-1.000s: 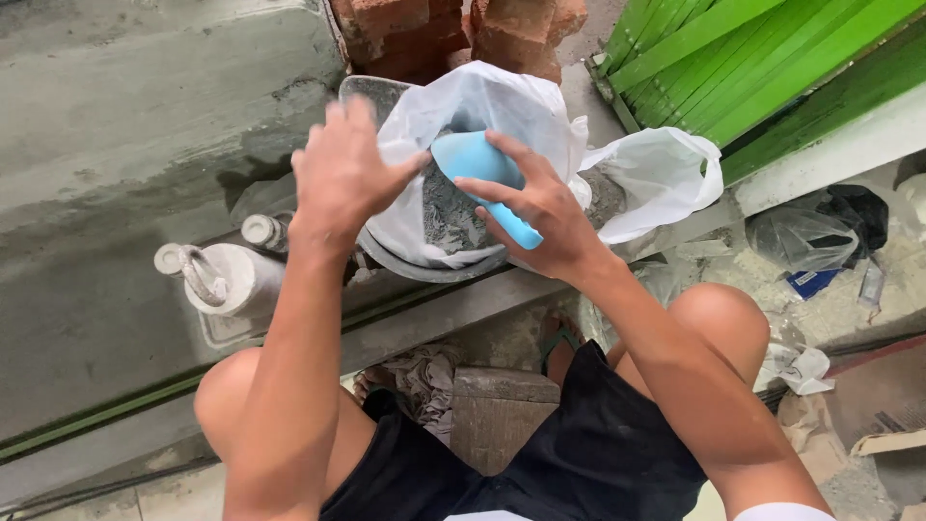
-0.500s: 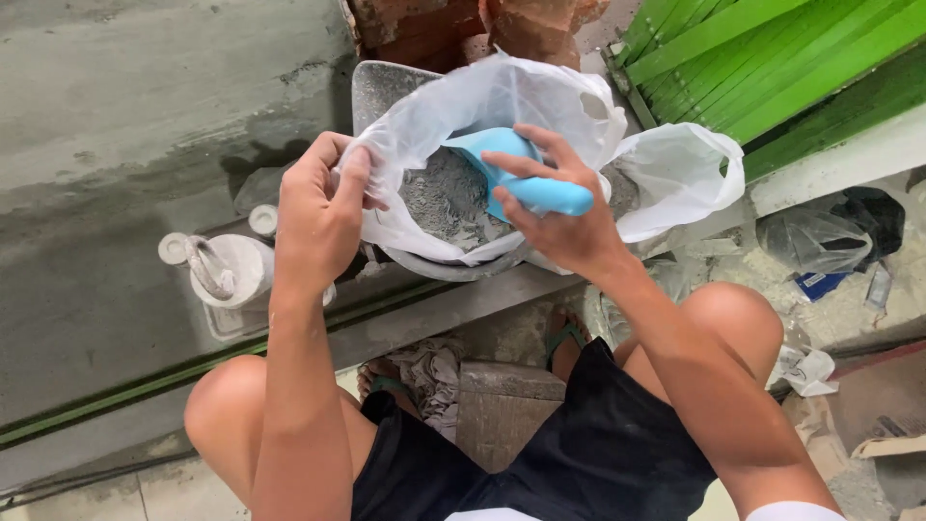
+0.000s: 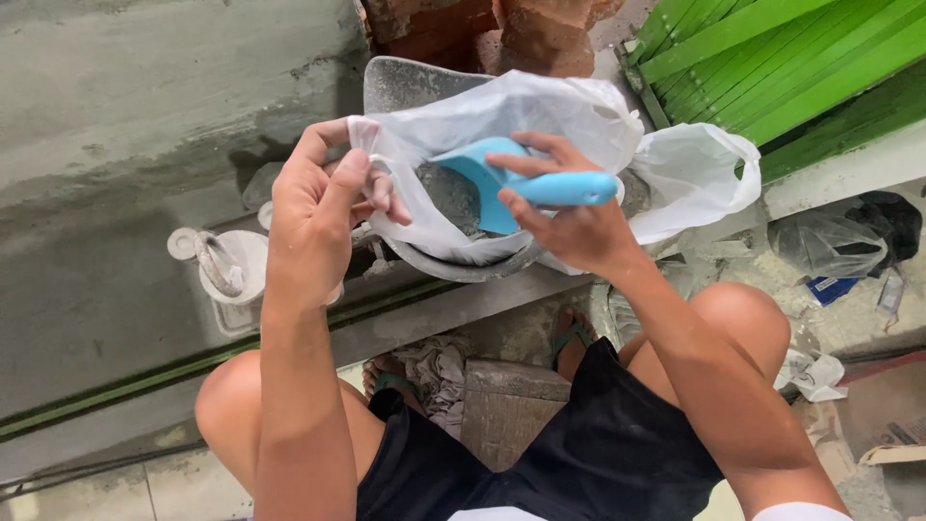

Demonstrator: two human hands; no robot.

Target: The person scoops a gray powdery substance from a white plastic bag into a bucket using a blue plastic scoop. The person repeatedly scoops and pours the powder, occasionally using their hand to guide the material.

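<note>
A white cup stands at far left. The left hand pinches the rim of the plastic bag, which sits in a grey bowl. The right hand grips a blue scoop dipped into grey powder. Green slats lie right.

- Two hands: left hand, right hand
- One blue scoop
- Two white plastic bags: one held open, another beside it
- One metal pan
- Two sandals, one beneath each knee
</note>
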